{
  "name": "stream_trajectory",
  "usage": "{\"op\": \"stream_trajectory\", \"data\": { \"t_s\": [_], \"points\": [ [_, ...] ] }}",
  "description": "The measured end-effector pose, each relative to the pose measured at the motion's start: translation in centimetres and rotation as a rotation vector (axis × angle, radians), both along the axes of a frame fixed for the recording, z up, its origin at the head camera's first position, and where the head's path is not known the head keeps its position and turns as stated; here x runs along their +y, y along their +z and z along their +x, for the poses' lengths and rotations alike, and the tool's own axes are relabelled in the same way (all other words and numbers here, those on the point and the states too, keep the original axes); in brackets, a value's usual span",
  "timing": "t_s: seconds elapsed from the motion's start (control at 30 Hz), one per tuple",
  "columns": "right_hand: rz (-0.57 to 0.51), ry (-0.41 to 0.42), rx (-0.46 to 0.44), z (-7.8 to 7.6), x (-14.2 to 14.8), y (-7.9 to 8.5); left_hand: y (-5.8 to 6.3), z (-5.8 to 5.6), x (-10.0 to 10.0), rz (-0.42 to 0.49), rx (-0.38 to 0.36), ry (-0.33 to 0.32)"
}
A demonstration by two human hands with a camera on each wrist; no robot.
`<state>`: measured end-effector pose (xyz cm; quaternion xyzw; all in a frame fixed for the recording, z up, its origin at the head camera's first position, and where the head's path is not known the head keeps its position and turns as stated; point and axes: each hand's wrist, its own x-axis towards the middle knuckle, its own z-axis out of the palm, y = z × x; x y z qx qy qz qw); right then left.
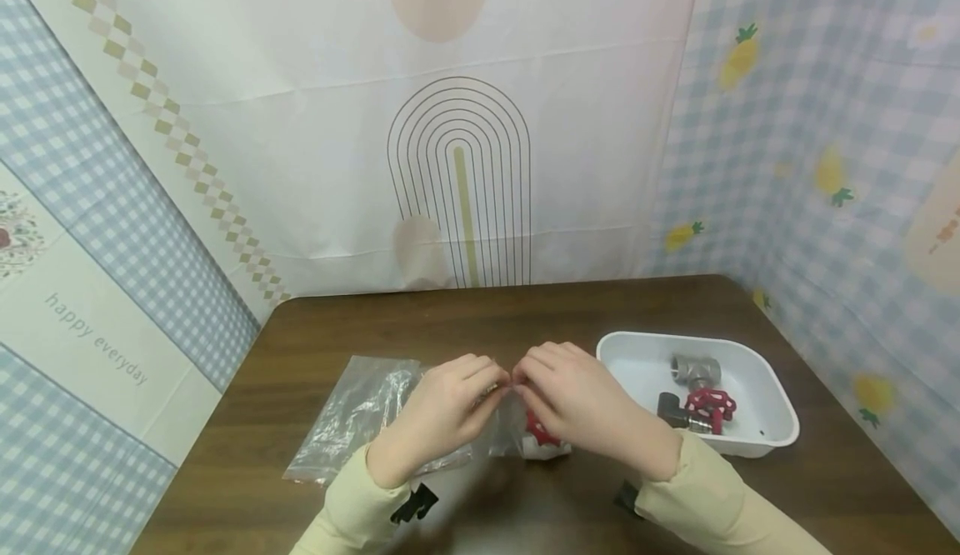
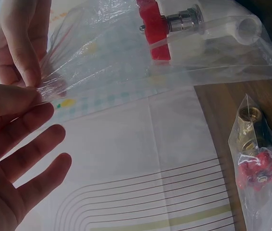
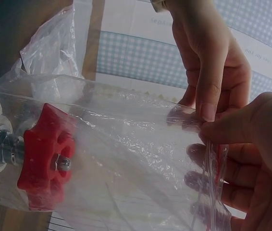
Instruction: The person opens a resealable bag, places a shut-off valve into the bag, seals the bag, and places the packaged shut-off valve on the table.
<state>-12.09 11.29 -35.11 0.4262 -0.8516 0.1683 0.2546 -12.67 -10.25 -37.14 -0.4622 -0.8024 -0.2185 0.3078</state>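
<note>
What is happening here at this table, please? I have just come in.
A person pinches the edge of a clear plastic bag between the fingers of the left hand and right hand. Inside the bag is a white valve with a red handwheel. Whether the bag is being opened or closed, I cannot tell. A brass valve lies on the table in its own clear bag. At the person's right, a white tray holds more fittings.

"happy everyday" lettering (image 1: pixel 96 340) in grey on blue-&-wht checked wall cloth (image 1: pixel 112 205), L side, head cam; R wrist cam's faint print (image 3: pixel 261 58) illegible.
</note>
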Motion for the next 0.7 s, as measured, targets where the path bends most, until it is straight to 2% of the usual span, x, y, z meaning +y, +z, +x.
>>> {"op": "stream_trajectory", "data": {
  "t_s": [0.13,0.43,0.53,0.7],
  "points": [
    [-0.006,0.009,0.014,0.09,-0.09,-0.09,-0.17,0.03,-0.04,0.005,0.038,0.019],
    [-0.007,0.017,0.063,0.06,-0.19,-0.22,-0.21,0.21,0.01,0.012,0.054,0.042],
    [-0.006,0.004,0.063,0.08,-0.17,-0.25,-0.19,0.27,0.03,0.024,0.047,0.046],
    [-0.017,-0.038,0.005,0.13,0.09,-0.25,-0.35,0.20,-0.04,0.054,-0.002,0.041]
  ]
}}
